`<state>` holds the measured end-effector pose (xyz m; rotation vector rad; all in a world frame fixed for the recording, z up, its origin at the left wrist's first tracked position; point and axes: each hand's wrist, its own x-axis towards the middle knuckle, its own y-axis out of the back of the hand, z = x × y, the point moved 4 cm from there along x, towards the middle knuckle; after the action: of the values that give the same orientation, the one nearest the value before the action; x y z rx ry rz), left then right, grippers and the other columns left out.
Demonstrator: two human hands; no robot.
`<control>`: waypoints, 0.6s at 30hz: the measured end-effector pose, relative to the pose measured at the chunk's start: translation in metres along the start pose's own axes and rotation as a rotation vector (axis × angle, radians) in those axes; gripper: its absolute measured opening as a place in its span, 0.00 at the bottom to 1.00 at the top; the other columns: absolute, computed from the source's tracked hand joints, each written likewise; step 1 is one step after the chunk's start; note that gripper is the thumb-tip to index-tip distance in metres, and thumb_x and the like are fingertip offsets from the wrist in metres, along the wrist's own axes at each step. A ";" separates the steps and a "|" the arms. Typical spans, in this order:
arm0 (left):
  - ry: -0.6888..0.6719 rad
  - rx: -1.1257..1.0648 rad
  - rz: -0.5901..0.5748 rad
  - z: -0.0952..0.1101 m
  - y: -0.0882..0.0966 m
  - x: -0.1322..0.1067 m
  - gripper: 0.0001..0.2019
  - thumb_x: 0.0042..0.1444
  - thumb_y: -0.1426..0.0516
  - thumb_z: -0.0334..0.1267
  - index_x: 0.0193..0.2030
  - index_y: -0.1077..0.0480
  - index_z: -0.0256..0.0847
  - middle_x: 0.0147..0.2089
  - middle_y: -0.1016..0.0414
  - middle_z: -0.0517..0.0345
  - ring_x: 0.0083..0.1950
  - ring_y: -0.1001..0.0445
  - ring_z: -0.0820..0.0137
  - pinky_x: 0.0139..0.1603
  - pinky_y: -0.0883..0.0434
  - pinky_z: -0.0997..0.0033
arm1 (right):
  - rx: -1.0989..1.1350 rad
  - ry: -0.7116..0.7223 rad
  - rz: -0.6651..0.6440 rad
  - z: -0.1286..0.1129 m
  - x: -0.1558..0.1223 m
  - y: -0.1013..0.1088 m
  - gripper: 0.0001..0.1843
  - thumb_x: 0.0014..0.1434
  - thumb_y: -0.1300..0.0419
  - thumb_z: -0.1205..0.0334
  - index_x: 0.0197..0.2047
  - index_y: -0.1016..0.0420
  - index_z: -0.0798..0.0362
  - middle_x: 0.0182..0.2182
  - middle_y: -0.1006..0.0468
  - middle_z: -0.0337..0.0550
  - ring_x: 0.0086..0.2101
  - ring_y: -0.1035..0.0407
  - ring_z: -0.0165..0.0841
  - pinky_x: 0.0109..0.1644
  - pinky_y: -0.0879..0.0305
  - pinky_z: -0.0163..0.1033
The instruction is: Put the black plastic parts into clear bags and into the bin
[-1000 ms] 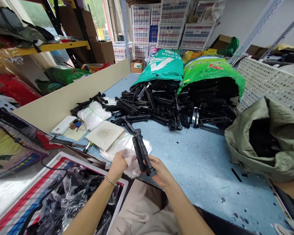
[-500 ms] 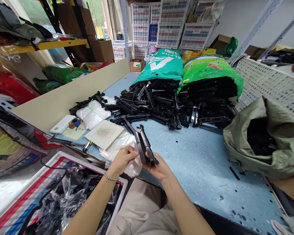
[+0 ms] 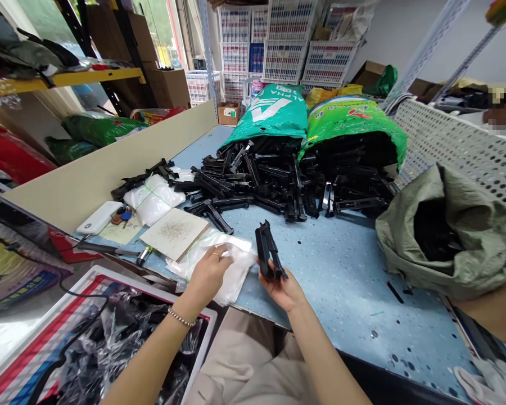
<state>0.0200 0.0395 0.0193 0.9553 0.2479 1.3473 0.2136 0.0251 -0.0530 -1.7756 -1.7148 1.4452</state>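
My right hand (image 3: 283, 288) holds a long black plastic part (image 3: 268, 256) upright over the near edge of the blue table (image 3: 341, 270). My left hand (image 3: 208, 274) rests on a clear plastic bag (image 3: 231, 264) lying at the table's near edge, fingers pressing on it. A big pile of the same black parts (image 3: 257, 183) spills from two green sacks (image 3: 312, 118) at the back of the table.
A grey-green sack (image 3: 451, 230) of black pieces sits at the right beside a white perforated panel (image 3: 459, 146). A beige card (image 3: 177, 232), white bags (image 3: 152, 197) and a power bank (image 3: 98, 217) lie at left. A bin with plastic wrap (image 3: 122, 343) stands below left.
My hands have come apart: the left let go of the black part and dropped onto the plastic bag, while the right carried the part a little to the right.
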 end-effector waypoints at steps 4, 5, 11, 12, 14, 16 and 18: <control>-0.051 0.065 -0.040 0.003 -0.015 0.009 0.21 0.55 0.55 0.24 0.48 0.26 0.41 0.51 0.27 0.49 0.49 0.27 0.64 0.51 0.28 0.62 | -0.113 0.121 0.098 -0.015 -0.019 0.011 0.13 0.47 0.28 0.63 0.35 0.23 0.58 0.33 0.20 0.44 0.27 0.28 0.28 0.33 0.25 0.33; -0.036 0.057 -0.054 0.005 -0.019 0.012 0.21 0.56 0.54 0.24 0.50 0.27 0.41 0.52 0.28 0.50 0.48 0.26 0.65 0.51 0.27 0.63 | -0.126 0.124 0.100 -0.018 -0.029 0.013 0.14 0.46 0.28 0.62 0.36 0.23 0.58 0.32 0.20 0.43 0.27 0.28 0.28 0.32 0.25 0.32; 0.015 -0.151 -0.188 0.024 -0.045 0.023 0.27 0.50 0.48 0.24 0.58 0.34 0.41 0.58 0.34 0.44 0.43 0.24 0.66 0.43 0.24 0.65 | -0.051 -0.274 -0.135 -0.007 -0.096 0.022 0.24 0.52 0.31 0.56 0.49 0.26 0.58 0.30 0.22 0.45 0.28 0.27 0.28 0.24 0.31 0.25; 0.001 -0.180 -0.198 0.027 -0.048 0.024 0.30 0.49 0.48 0.23 0.62 0.37 0.41 0.60 0.37 0.43 0.46 0.24 0.65 0.44 0.24 0.65 | -0.026 -0.318 -0.132 -0.004 -0.101 0.025 0.23 0.51 0.31 0.57 0.48 0.26 0.58 0.30 0.22 0.44 0.29 0.26 0.27 0.25 0.31 0.24; -0.038 -0.174 -0.216 0.033 -0.053 0.022 0.37 0.48 0.50 0.21 0.68 0.47 0.43 0.66 0.44 0.41 0.54 0.27 0.62 0.49 0.25 0.64 | 0.014 -0.352 -0.097 0.000 -0.102 0.033 0.21 0.51 0.30 0.57 0.46 0.26 0.59 0.30 0.23 0.42 0.29 0.26 0.25 0.26 0.32 0.22; -0.102 -0.101 -0.253 0.042 -0.058 0.014 0.42 0.48 0.53 0.20 0.71 0.57 0.45 0.71 0.52 0.40 0.61 0.32 0.59 0.53 0.27 0.61 | -0.015 -0.310 -0.043 0.001 -0.095 0.037 0.21 0.51 0.31 0.56 0.45 0.27 0.59 0.28 0.24 0.40 0.28 0.27 0.24 0.25 0.33 0.22; -0.193 -0.027 -0.316 0.055 -0.063 0.001 0.45 0.47 0.55 0.18 0.72 0.63 0.45 0.73 0.58 0.40 0.64 0.36 0.55 0.54 0.27 0.59 | -0.133 -0.178 0.028 -0.001 -0.085 0.039 0.22 0.51 0.31 0.55 0.45 0.28 0.57 0.27 0.25 0.39 0.27 0.27 0.26 0.24 0.33 0.25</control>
<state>0.1012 0.0206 0.0095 0.9715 0.2219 0.9606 0.2550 -0.0584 -0.0436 -1.7909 -1.9227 1.5774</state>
